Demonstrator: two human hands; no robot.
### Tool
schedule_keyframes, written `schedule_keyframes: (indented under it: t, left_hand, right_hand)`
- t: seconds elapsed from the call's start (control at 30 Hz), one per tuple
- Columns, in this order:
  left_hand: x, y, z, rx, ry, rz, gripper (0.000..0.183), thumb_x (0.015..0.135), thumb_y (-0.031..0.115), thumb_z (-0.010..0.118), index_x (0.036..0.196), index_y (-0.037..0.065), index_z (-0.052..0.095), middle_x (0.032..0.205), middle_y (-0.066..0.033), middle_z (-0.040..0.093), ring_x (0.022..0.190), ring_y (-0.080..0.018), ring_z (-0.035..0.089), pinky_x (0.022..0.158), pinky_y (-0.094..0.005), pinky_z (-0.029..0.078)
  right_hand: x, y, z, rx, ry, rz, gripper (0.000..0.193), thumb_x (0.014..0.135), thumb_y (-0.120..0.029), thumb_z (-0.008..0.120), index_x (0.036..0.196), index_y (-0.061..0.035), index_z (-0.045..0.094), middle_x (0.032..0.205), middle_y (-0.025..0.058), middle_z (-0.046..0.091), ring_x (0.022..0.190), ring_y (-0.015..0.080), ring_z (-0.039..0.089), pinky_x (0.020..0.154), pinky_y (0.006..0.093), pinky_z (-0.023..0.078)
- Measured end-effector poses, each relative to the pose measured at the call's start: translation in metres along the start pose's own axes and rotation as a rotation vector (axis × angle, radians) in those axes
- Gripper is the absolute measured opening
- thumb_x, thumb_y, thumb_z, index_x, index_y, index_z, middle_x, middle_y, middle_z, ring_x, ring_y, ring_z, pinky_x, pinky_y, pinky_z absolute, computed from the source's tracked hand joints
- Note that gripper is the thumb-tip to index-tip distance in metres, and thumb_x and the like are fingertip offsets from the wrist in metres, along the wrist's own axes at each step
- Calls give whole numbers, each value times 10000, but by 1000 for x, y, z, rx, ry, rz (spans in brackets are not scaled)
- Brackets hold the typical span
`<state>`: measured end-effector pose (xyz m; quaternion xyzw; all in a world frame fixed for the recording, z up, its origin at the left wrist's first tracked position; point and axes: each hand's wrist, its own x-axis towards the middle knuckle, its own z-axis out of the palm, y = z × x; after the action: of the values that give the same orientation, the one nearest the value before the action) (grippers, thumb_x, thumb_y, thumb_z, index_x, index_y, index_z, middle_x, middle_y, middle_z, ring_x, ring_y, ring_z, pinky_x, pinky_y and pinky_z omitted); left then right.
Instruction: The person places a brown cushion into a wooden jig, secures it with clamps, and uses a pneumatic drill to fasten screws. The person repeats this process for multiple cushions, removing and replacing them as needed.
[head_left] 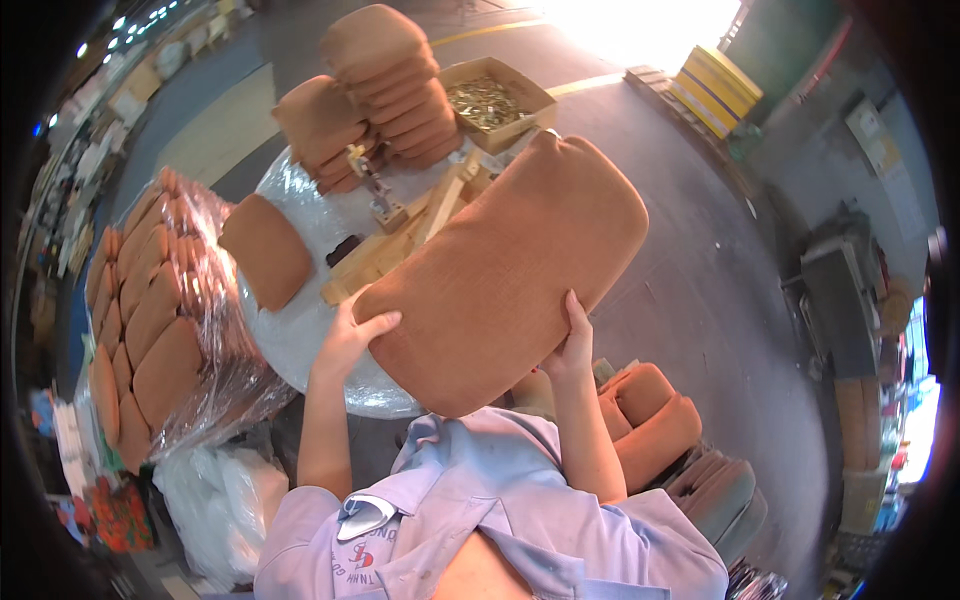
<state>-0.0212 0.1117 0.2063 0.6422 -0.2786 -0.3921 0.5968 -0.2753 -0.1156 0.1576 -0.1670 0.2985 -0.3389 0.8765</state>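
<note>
Both hands grip a large orange cushion [505,275] held tilted above the round wrapped surface [300,330]: left hand [352,335] on its lower left edge, right hand [572,345] on its lower right edge. It looks soft, light and bulky; edge grips suit it.

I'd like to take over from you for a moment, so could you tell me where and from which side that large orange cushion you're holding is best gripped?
The large orange cushion is probably best gripped at its near lower edge, one hand on each side, where the left hand and right hand already clasp it. It is wide, flat and tilted up over the round table, so a spread two-handed grip on the soft rim should keep it from sagging.
</note>
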Motion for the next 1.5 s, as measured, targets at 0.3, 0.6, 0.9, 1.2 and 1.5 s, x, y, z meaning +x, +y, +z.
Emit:
schedule_keyframes:
  t: [0.3,0.6,0.9,1.2,1.5]
  left_hand:
    - [106,47,121,872,-121,472,561,1015,322,744,1473,29,604,1369,-191,716,1245,-380,691,1081,-472,525]
    - [153,-32,249,147,-617,-89,520,1071,328,697,1458,-7,599,1336,-185,715,1164,-294,707,1022,-407,557]
    - [210,-106,231,148,-697,-310,523,1053,333,738,1408,-32,623,1277,-183,735,1098,-291,720,974,-406,578]
    - [316,-157,72,1494,-26,237,659,1010,457,766,1430,-29,619,1340,-243,721,1158,-383,702,1009,-461,568]
    - [314,-159,58,1210,276,504,603,884,399,836,1276,-7,623,1160,-282,628,1103,-491,633,927,-622,538]
  right_hand:
    - [-48,-36,-10,25,96,-196,548,973,-343,795,1429,-98,618,1381,108,687,1320,271,638,1106,487,542]
    - [-92,-43,-49,-18,-268,-361,745,1057,-529,685,1626,-171,364,1493,62,487,1226,196,592,993,420,565]
    - [-75,1,-142,361,-116,-367,1069,851,-559,890,1664,-78,389,1698,156,433,1580,335,367,1293,565,295]
    - [-86,5,-127,385,241,-268,688,944,-325,836,1510,-36,573,1546,153,603,1428,300,550,1239,499,398]
    - [-119,13,-125,491,493,-390,868,854,-439,913,1546,-67,544,1593,123,560,1490,310,479,1234,547,373]
